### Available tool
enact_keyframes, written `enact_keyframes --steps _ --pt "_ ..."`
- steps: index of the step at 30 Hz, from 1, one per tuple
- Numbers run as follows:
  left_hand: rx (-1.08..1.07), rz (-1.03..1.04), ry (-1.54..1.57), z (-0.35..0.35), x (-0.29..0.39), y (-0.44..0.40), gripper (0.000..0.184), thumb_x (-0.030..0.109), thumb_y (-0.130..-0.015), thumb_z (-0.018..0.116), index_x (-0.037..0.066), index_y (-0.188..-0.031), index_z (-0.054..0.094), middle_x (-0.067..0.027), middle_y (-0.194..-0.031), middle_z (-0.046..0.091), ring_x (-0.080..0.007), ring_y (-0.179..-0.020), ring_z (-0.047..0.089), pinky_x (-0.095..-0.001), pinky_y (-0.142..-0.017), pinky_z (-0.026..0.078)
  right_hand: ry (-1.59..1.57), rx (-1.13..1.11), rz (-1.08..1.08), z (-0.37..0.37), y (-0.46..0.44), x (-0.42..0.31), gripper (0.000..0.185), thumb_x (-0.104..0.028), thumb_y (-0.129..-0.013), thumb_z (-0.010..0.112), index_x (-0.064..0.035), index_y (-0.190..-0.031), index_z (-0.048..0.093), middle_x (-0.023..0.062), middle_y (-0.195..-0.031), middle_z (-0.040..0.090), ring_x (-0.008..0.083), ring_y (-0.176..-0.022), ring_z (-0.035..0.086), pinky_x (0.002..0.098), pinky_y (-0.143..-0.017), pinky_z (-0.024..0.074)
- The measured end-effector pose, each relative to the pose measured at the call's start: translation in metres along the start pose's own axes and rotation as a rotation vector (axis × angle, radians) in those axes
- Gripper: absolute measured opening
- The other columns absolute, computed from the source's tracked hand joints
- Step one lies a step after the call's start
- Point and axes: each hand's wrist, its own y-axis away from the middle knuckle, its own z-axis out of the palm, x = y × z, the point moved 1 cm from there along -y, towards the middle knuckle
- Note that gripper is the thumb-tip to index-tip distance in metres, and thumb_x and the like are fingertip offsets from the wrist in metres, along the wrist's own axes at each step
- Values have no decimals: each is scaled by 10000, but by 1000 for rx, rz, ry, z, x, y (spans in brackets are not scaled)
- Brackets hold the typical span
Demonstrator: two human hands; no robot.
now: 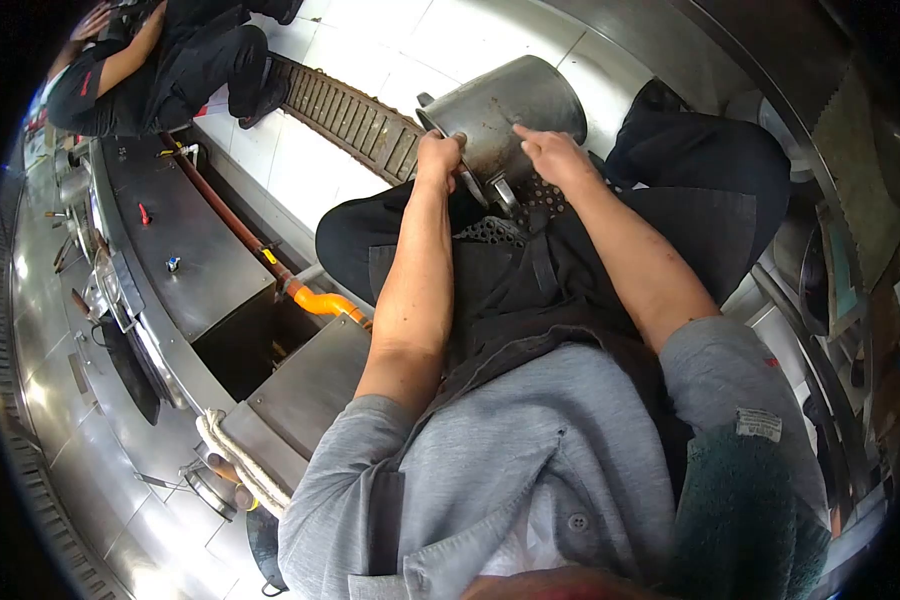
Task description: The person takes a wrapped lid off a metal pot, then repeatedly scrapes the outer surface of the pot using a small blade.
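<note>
A large dull metal pot (505, 105) lies on its side on the floor between my bent legs, its wall marked with brown stains. My left hand (438, 158) is closed around the pot's near-left rim, with the thumb along the outer wall. My right hand (555, 155) is at the pot's right side. Its index finger is stretched out to the wall, and the other fingers are partly curled with nothing visible in them. A metal handle (505, 192) sticks out toward me below the pot. The pot's inside is hidden.
A grated floor drain (355, 120) runs to the pot's left. Another person (160, 70) crouches at upper left. Steel counter units (190, 250) with an orange pipe (325, 302) stand on my left. Steel shelving (820, 330) is close on my right.
</note>
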Motion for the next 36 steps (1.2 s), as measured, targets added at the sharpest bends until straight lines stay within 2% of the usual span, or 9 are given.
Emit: enact_keyframes --steps 3,9,12,21,23,25,29,34,36 --pt "-48 34 30 4 -8 -15 239 138 -843 597 -43 -997 575 -117 -755 624 -183 -501 572 -295 -394 438 8 -44 -124 17 12 -10 375 -245 -918 480 -208 -1288 526 187 -1160 579 354 -1086 547 404 -955 431" --pt "20 12 -18 0 18 18 240 121 -839 598 -63 -990 569 -119 -756 621 -194 -521 586 -298 -412 442 -24 -65 23 6 12 -18 376 -212 -937 448 -209 -1308 509 149 -1200 577 342 -1115 537 409 -970 429" --pt "4 37 55 1 0 -4 239 120 -835 604 -58 -991 568 -127 -771 624 -197 -485 563 -305 -402 432 35 -7 -129 13 14 -18 359 -211 -921 492 -198 -1277 535 207 -1059 615 374 -1010 578 410 -904 456" --pt "18 30 108 3 -14 -17 224 132 -827 593 -34 -976 579 -108 -677 598 -188 -418 518 -329 -334 359 -13 18 -38 15 12 -14 362 -213 -918 490 -199 -1277 535 203 -1083 610 375 -1031 566 419 -917 447" --pt "20 23 92 4 -12 -15 223 127 -824 597 -34 -977 582 -116 -686 605 -189 -426 525 -325 -347 376 62 -111 -61 17 15 -17 377 -225 -950 426 -261 -1321 488 162 -1189 584 353 -1093 552 431 -951 445" --pt "16 16 83 6 -13 -18 224 119 -819 600 -42 -974 584 -118 -696 610 -191 -441 535 -321 -371 399 60 -46 18 7 8 -11 388 -218 -946 434 -243 -1330 479 184 -1157 593 349 -1075 563 430 -942 449" --pt "40 10 63 0 12 12 236 110 -813 604 -60 -975 584 -125 -726 622 -198 -460 552 -322 -392 425 20 -63 -35 11 8 -10 386 -231 -947 430 -245 -1328 482 184 -1150 597 356 -1072 565 438 -946 445" --pt "-12 47 97 3 -1 -7 249 115 -813 603 -66 -982 580 -131 -738 625 -207 -463 556 -332 -377 407 85 -116 -67 24 15 -20 377 -216 -940 447 -231 -1313 499 169 -1132 609 351 -1073 561 433 -940 449" --pt "-4 -14 -34 -1 7 3 254 127 -829 602 -47 -1012 571 -115 -737 611 -172 -453 541 -301 -346 344 39 -78 -43 12 8 -9 371 -213 -941 445 -225 -1307 506 165 -1133 609 350 -1069 563 431 -937 451"
